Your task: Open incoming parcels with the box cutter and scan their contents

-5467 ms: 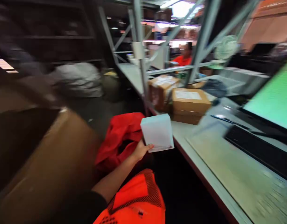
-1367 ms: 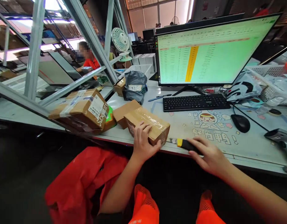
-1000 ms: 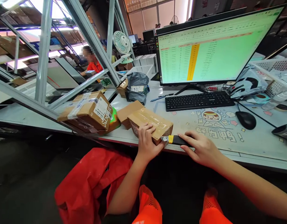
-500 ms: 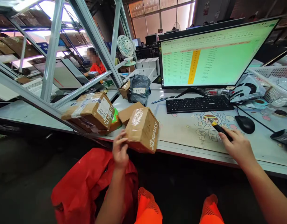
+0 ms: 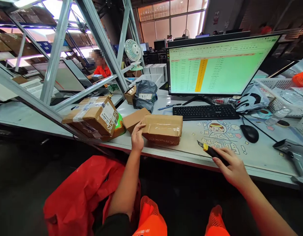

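My left hand (image 5: pixel 137 139) grips the left end of a brown cardboard box (image 5: pixel 163 127) at the front of the desk. Clear tape runs along the box's upturned side, and white lettering shows on the side facing me. My right hand (image 5: pixel 232 166) is closed around a black and yellow utility knife (image 5: pixel 215 154). Its blade sticks out toward the box, apart from it and just above the desk mat. Behind the left hand sits another brown carton piece (image 5: pixel 133 118), partly hidden.
A taped, labelled carton (image 5: pixel 92 116) stands left against the metal frame (image 5: pixel 54 55). Behind are a grey plastic parcel (image 5: pixel 145 95), a monitor (image 5: pixel 210 68) and a keyboard (image 5: pixel 205 112). A mouse (image 5: pixel 249 133) and a scanner (image 5: pixel 289 147) lie right. A person (image 5: pixel 102 68) sits beyond the frame.
The box has turned from a tilt to lie level, its taped side up, and moved slightly right. My right hand has brought the knife left and nearer the desk's front edge.
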Demonstrator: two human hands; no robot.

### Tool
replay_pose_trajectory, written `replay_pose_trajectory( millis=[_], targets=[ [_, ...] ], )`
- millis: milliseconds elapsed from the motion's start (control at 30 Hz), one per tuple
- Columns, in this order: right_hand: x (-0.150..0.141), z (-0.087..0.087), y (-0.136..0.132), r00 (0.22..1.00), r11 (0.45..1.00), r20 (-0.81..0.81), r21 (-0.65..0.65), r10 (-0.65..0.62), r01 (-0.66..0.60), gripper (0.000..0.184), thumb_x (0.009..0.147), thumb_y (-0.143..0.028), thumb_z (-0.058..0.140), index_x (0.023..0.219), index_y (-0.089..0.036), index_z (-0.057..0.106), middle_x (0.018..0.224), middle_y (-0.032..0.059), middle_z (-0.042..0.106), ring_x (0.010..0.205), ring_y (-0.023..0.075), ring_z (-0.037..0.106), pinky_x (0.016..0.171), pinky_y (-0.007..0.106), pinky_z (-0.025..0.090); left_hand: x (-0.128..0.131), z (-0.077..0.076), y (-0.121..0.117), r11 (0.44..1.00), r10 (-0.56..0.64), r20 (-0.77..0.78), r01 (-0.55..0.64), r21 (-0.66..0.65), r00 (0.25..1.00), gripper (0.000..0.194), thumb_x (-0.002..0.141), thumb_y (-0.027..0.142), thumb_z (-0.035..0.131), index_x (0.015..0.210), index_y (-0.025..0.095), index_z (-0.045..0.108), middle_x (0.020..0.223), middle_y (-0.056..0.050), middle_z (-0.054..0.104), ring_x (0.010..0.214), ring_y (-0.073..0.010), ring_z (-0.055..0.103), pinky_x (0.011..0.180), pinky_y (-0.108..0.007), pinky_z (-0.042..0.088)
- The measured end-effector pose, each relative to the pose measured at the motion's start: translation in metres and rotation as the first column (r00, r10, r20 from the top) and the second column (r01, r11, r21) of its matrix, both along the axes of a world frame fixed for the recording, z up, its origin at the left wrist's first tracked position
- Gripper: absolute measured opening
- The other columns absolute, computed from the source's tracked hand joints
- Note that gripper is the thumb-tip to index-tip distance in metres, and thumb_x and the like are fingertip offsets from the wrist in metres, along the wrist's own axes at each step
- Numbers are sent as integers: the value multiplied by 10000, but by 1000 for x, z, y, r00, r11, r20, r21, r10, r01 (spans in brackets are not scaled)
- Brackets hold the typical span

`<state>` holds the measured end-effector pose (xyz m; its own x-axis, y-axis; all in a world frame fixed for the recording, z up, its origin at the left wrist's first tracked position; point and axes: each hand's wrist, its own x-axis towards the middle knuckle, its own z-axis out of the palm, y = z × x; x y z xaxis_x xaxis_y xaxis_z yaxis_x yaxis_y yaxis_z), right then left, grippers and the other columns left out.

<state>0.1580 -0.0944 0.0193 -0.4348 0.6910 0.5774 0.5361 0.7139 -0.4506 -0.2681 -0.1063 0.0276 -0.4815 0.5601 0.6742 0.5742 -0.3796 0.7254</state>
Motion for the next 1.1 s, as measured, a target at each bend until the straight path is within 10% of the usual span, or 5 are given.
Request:
replay_pose_trajectory(
  millis=[200, 467, 633, 1100],
  targets=[
    [-40, 33, 1, 981, 979, 115, 121, 153, -167, 405, 1020, -355, 574, 1380, -182, 641, 1120, 126, 671, 989, 239, 680, 838, 354, 580, -8, 12, 62, 975, 212, 89, -217, 55, 973, 363, 997, 455, 398, 930, 180, 626, 1016, -140, 712, 1024, -263, 680, 1004, -455, 519],
    [-73, 40, 22, 960, 946, 244, 256, 136, -199, 403, 1029, -392, 542, 1327, -157, 677, 1054, 132, 682, 852, 232, 671, 729, 364, 562, 67, 1, 6, 973, -124, -508, 205, 106, 852, 533, 1014, 616, 356, 1261, 214, 605, 1374, -165, 589, 1451, -348, 421, 1184, -607, 346],
    [-80, 38, 19, 971, 942, 221, 297, 91, -156, 411, 1034, -383, 538, 1356, -152, 651, 1037, 132, 678, 848, 228, 658, 735, 358, 548, 79, -6, 8, 981, -69, -615, 165, 100, 785, 583, 817, 484, 755, 1269, 253, 469, 1313, -137, 548, 1388, -350, 450, 1135, -611, 409],
    [-79, 12, 15, 990, 971, 141, 238, -32, -2, 397, 1019, -384, 560, 1354, -202, 669, 1067, 134, 678, 917, 249, 656, 788, 375, 568, 80, -2, 8, 989, 25, -583, 63, 130, 812, 504, 792, 411, 810, 1146, 249, 490, 1194, -106, 590, 1248, -312, 544, 1079, -551, 449]
  ],
)
